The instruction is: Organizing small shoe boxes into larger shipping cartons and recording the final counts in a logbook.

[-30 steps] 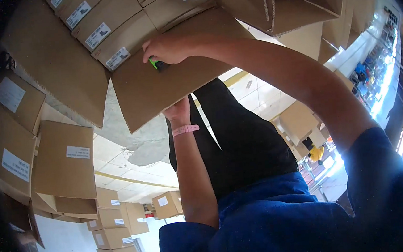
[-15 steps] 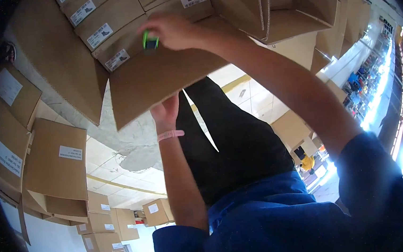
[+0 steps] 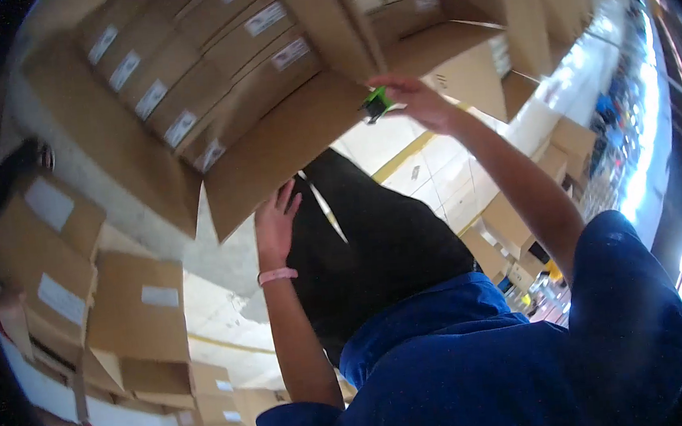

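Small brown boxes (image 3: 179,89) with white labels lie stacked inside an open carton, whose near flap (image 3: 272,156) folds out towards me. My left hand (image 3: 275,230) wears a pink wristband. Its fingers are stretched out and slightly apart at the flap's near edge, and the fingertips seem to touch it. To the right, my right hand (image 3: 426,108) is raised by the flap's right end. Its fingers are bent round a small green-and-black device (image 3: 377,104), whose exact kind I cannot make out.
More open cartons (image 3: 456,44) with labelled boxes stand at the right. Labelled cartons (image 3: 136,309) are stacked on the left, where another person's hand (image 3: 8,303) and arm show at the rim. Tiled floor (image 3: 441,161) lies beyond my legs, with cartons (image 3: 506,224) at the right.
My right hand has moved right and towards me with the device, away from the stacked boxes. My left hand has come out from under the flap. The view has shifted.
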A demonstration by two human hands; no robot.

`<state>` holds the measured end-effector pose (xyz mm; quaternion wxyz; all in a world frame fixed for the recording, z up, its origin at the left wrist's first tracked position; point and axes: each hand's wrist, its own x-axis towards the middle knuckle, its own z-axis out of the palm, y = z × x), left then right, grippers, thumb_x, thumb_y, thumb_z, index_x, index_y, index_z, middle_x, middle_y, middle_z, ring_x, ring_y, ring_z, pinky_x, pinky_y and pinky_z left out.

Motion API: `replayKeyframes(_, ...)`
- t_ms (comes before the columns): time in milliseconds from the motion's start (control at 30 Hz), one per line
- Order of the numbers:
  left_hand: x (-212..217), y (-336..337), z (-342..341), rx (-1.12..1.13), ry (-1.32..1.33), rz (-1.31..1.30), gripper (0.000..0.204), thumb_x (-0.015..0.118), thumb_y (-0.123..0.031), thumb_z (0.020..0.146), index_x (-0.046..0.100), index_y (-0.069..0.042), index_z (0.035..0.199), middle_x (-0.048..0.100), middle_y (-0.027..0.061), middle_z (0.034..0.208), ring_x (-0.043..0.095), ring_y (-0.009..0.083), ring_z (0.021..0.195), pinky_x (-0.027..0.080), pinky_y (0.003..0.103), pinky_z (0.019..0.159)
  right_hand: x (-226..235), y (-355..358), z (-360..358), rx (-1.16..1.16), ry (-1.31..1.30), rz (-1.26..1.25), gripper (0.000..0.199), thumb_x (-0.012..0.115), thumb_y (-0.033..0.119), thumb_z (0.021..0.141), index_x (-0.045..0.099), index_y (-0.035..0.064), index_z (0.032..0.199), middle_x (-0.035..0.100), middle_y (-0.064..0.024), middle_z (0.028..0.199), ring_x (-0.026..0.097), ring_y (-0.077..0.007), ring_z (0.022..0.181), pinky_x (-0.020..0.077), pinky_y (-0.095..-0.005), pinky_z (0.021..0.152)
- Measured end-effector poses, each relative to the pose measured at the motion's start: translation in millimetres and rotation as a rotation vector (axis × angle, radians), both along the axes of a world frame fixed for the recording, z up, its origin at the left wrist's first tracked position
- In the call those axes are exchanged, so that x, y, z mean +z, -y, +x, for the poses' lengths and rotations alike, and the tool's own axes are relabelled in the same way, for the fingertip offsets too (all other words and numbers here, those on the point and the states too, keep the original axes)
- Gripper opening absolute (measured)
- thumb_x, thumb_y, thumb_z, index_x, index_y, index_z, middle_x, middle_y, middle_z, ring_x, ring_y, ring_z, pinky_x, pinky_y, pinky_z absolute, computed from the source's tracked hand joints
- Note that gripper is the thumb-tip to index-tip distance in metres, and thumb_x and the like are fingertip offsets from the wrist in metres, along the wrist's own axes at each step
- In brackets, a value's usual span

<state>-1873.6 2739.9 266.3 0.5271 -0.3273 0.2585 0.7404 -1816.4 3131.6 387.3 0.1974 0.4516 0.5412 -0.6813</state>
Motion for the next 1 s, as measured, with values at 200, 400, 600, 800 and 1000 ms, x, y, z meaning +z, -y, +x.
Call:
replayKeyframes(200,55,-71,-59,0.157,-0.022,0.199,0.049,0.046,-0.034,0.109,0.042,-0.009,0.151,0.036,0.0116,0.16,0.036,0.0355,0.15,0.03,0.056,0.123,70,-38,33,-0.082,-0.041,-0.052,0.036,0.053,0.022,0.11,0.059,0.0097,0.143,0.063,-0.0062,0.131,0.061,-0.0183,0.117,0.0536,-0.0387,0.102)
replayKeyframes(400,91,-171,-33,0.106,-0.025,0.029,0.05,0.045,-0.038,0.109,0.041,-0.01,0.151,0.04,0.0086,0.157,0.039,0.0314,0.149,0.031,0.054,0.12,74,-164,74,-0.017,-0.009,0.342,0.032,0.053,0.025,0.11,0.063,0.0114,0.137,0.067,-0.0025,0.124,0.064,-0.014,0.107,0.0554,-0.0316,0.091)
replayKeyframes(600,92,-367,13,-0.217,-0.347,-0.367,0.069,0.051,-0.047,0.106,0.032,-0.004,0.156,0.037,0.017,0.162,0.039,0.0305,0.149,0.024,0.045,0.124,45,-389,91,0.019,-0.103,1.022,0.025,0.056,0.021,0.107,0.068,0.0143,0.127,0.069,-0.0046,0.113,0.064,-0.0165,0.094,0.0528,-0.0326,0.077)
replayKeyframes(800,80,-508,53,0.052,-0.402,-0.862,0.094,0.05,-0.063,0.101,0.01,-0.006,0.164,0.018,0.018,0.17,0.031,0.0368,0.152,0.033,0.063,0.116,41,-537,92,0.445,-0.064,1.768,0.025,0.062,0.015,0.097,0.067,0.0143,0.122,0.06,-0.018,0.116,0.056,-0.0389,0.112,0.0441,-0.0532,0.096)
replayKeyframes(1000,93,-616,66,0.04,-0.214,-1.418,0.089,0.035,-0.062,0.104,0.043,0.019,0.139,0.053,0.0367,0.141,0.056,0.0516,0.126,0.047,0.05,0.109,11,-613,145,0.539,-0.199,1.73,0.027,0.061,0.02,0.097,0.066,0.019,0.123,0.061,-0.015,0.12,0.055,-0.0403,0.114,0.044,-0.0537,0.099)
